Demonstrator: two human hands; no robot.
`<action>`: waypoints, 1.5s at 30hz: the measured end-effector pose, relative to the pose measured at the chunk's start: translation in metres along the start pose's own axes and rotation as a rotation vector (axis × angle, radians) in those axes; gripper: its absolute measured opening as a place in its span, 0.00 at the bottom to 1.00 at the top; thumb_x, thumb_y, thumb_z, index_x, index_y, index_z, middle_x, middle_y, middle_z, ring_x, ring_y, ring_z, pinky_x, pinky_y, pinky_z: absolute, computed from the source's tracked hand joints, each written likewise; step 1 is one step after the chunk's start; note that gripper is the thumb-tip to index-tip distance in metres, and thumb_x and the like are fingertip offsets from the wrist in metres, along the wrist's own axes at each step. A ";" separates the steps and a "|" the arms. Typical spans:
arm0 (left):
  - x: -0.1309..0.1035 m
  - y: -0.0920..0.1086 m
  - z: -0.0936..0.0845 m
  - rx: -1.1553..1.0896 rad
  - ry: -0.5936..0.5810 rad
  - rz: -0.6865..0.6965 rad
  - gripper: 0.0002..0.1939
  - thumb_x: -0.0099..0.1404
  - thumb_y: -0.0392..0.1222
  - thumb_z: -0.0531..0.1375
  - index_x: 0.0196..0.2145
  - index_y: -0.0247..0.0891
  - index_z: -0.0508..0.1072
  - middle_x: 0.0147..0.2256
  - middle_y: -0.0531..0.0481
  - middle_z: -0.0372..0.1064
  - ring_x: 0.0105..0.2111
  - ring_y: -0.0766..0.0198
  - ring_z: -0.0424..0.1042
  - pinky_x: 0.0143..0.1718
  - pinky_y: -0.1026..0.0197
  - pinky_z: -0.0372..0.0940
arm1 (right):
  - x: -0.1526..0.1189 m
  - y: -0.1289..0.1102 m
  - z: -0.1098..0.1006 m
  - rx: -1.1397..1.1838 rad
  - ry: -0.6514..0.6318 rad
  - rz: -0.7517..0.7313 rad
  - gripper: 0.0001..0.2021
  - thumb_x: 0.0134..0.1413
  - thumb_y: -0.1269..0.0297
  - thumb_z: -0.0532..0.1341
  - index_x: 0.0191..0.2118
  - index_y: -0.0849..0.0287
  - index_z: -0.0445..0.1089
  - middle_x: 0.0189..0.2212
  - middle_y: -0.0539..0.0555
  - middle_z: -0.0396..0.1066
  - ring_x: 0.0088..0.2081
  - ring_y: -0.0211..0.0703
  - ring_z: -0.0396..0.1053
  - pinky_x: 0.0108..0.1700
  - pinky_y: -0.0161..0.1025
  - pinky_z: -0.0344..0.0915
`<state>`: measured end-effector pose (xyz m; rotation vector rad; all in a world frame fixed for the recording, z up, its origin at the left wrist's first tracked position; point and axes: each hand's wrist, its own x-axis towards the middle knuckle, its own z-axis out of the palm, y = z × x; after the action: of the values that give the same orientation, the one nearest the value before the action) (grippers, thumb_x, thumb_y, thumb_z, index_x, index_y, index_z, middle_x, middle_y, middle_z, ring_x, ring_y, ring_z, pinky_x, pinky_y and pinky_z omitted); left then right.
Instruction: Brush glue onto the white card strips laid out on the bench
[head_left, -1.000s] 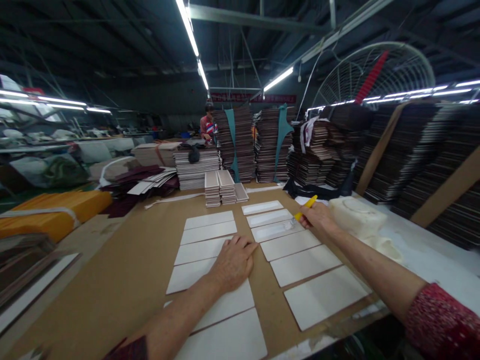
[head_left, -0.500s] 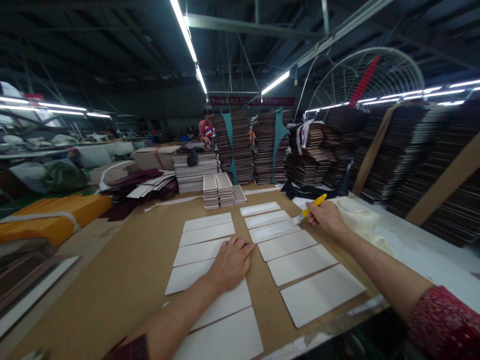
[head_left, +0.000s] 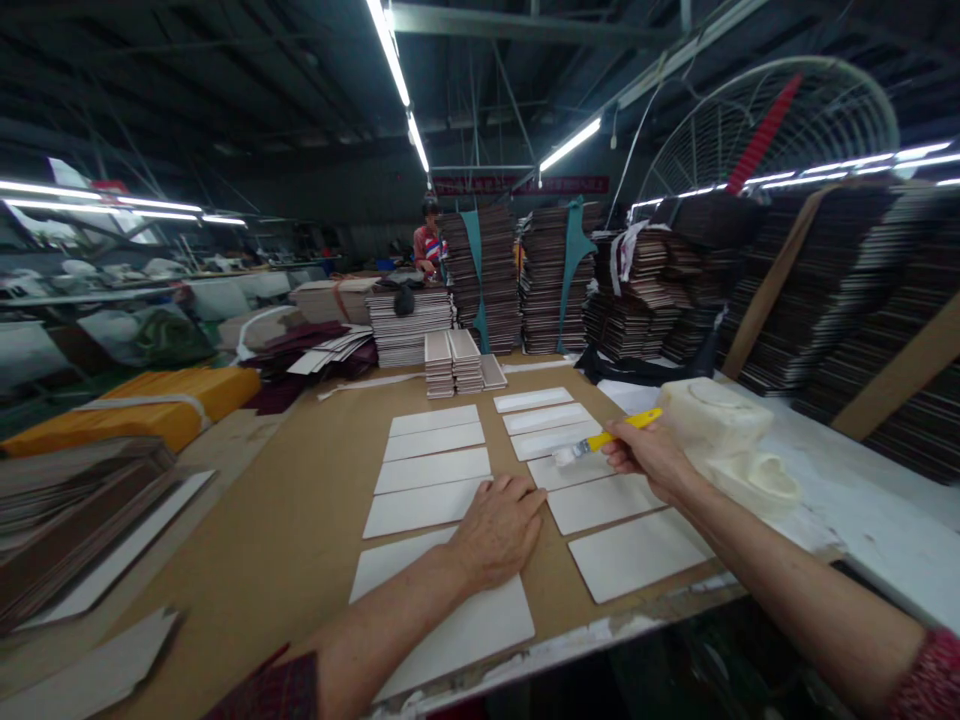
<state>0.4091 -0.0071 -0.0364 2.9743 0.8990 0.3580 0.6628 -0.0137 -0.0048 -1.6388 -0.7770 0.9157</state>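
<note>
In my right hand point(head_left: 646, 455) is a paintbrush point(head_left: 606, 436) with a yellow handle, fingers wrapped round it. Its white-coated bristles touch a pale rectangular board point(head_left: 592, 474) in the right-hand column. Boards farther up that column, such as the third board point(head_left: 551, 440), carry a wet-looking white layer. My left hand point(head_left: 504, 530) lies flat, fingers stretched out, over the right ends of the boards in the left-hand column point(head_left: 431, 470). A whitish plastic container point(head_left: 712, 425) stands just beyond my right hand.
Brown sheet covers the table point(head_left: 292, 520). Small stacked trays point(head_left: 452, 362) stand at its far end, before tall stacks of dark panels point(head_left: 491, 280). A yellow bundle point(head_left: 150, 400) lies left. A person point(head_left: 427, 245) stands behind the stacks; a large fan point(head_left: 780, 130) rises at right.
The brush has moved nearer, from the third board of the right column to the fourth. My left hand has slid along toward the near boards. The whole view has shifted slightly.
</note>
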 end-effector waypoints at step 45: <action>0.001 -0.002 0.004 -0.048 0.023 -0.024 0.15 0.72 0.38 0.52 0.53 0.43 0.70 0.50 0.48 0.69 0.50 0.53 0.63 0.51 0.48 0.61 | 0.022 -0.008 -0.073 -0.515 0.271 -0.137 0.18 0.67 0.55 0.63 0.28 0.61 0.70 0.23 0.46 0.70 0.25 0.37 0.70 0.36 0.38 0.71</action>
<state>0.4095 -0.0045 -0.0403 2.9187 0.9138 0.4080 0.7371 -0.0280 0.0104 -2.0705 -0.9708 0.3959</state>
